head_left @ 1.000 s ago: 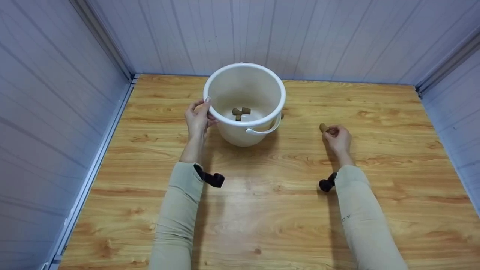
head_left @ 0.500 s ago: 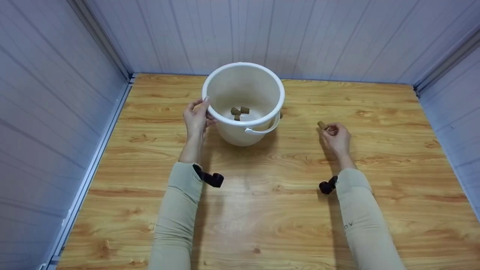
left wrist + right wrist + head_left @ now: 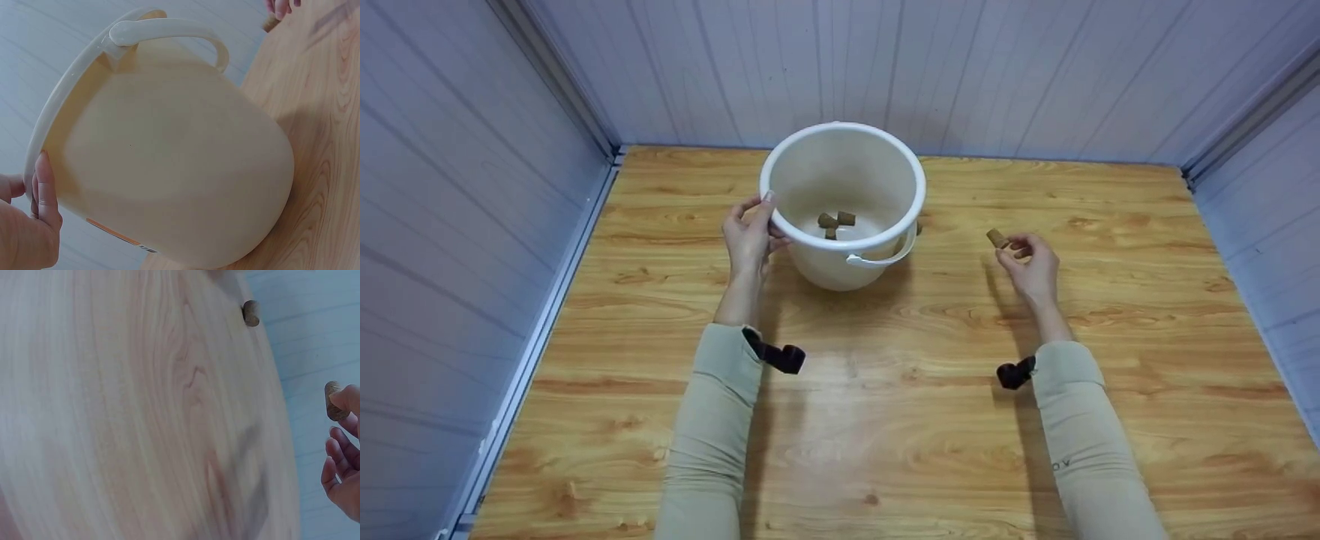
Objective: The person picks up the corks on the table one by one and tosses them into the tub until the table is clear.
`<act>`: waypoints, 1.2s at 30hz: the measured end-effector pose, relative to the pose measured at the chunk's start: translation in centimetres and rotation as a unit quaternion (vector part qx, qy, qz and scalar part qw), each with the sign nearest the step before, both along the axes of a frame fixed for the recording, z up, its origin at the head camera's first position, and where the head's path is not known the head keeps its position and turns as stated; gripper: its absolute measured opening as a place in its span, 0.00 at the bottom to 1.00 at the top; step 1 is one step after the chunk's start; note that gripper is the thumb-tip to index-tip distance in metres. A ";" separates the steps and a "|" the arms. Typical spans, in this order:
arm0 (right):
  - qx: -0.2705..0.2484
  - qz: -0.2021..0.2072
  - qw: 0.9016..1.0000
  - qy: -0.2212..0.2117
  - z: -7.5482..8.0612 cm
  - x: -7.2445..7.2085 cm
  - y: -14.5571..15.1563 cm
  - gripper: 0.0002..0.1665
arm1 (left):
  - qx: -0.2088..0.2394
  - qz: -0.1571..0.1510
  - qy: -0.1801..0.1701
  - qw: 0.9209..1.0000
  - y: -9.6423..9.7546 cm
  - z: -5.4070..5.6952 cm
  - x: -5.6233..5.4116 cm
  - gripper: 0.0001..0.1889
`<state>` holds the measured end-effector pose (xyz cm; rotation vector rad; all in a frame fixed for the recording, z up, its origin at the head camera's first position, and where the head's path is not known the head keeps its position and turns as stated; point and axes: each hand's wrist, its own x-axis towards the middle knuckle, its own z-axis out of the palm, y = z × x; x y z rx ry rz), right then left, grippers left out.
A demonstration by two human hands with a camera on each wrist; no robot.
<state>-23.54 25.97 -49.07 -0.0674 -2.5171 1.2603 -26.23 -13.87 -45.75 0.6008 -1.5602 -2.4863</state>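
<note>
A white bucket (image 3: 840, 270) stands upright at the back of the wooden table, its handle hanging at the front right. My left hand (image 3: 747, 236) grips its rim on the left side; in the left wrist view the fingers (image 3: 47, 191) press the outer wall just under the rim. Several brown corks lie on the bucket floor, one of them a cork (image 3: 846, 218). Right of the bucket my right hand (image 3: 1033, 266) pinches another cork (image 3: 997, 238) between thumb and fingers, raised over the table. The right wrist view shows this held cork (image 3: 333, 400) too.
One more cork (image 3: 251, 313) lies on the table near its back edge, just right of the bucket and partly hidden by it in the head view. Pale panelled walls (image 3: 855, 67) enclose the wooden table (image 3: 885, 420) at the back and sides.
My right hand has lifted the pinched cork off the table, moving slightly forward and left. My left hand keeps its grip on the bucket rim.
</note>
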 end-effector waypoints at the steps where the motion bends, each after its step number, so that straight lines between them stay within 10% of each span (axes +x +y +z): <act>1: 0.000 0.004 1.000 0.003 0.2 0.1 -0.1 0.15 | 0.006 -0.001 -0.002 1.000 -0.2 -0.6 -0.4 0.20; 10: -0.013 0.032 0.999 0.026 2.3 0.4 -1.6 0.15 | -0.040 -0.011 -0.009 0.999 -1.4 -5.5 -3.3 0.30; 16: -0.016 0.048 0.998 0.043 3.7 0.6 -2.9 0.14 | -0.019 -0.011 -0.013 1.000 -1.6 -5.1 -3.4 0.26; 21: -0.009 0.066 0.995 0.075 5.0 0.8 -3.8 0.14 | -0.048 -0.002 0.017 0.999 -2.2 -9.6 -6.0 0.31; 26: -0.002 0.083 0.992 0.095 6.1 1.0 -4.7 0.14 | -0.040 0.006 0.056 0.998 -2.2 -10.9 -6.5 0.31; 29: 0.005 0.095 0.990 0.105 6.8 1.1 -5.1 0.14 | -0.036 0.003 0.060 0.998 -2.0 -10.3 -6.1 0.31; 36: 0.016 0.117 0.985 0.126 8.3 1.0 -6.3 0.13 | 0.023 -0.010 0.005 1.000 0.1 1.3 1.0 0.17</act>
